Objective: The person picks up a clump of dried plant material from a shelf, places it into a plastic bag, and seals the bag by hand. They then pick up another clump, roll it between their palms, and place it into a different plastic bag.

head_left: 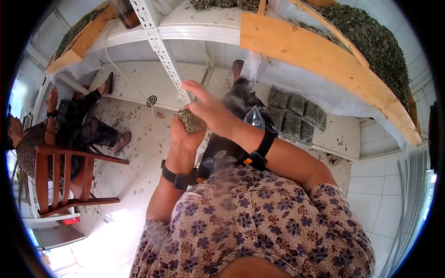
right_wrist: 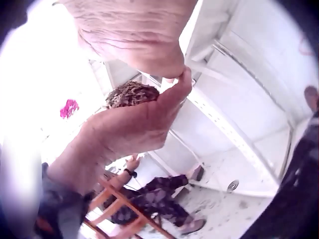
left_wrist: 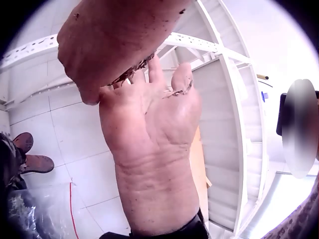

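Note:
A clump of dried leaves (head_left: 189,120) sits in my cupped left hand (head_left: 183,139); in the right wrist view the clump (right_wrist: 132,94) bulges above the hand's edge. Close against it is my right hand (head_left: 214,115), its fingers stretched out straight. From the left wrist, the left palm (left_wrist: 154,114) faces up with the right hand (left_wrist: 117,42) across its fingers, hiding most of the clump. Bits of leaf stick to both hands. On my lap lies a clear plastic bag (head_left: 255,118).
Wooden-edged trays (head_left: 301,46) of dried leaves stand on the upper shelf. Packed clear bags of leaves (head_left: 292,116) lie on the lower shelf. A white perforated post (head_left: 160,48) rises just beyond my hands. Another person (head_left: 34,148) sits on a wooden chair (head_left: 69,180) at left. Leaf scraps litter the floor.

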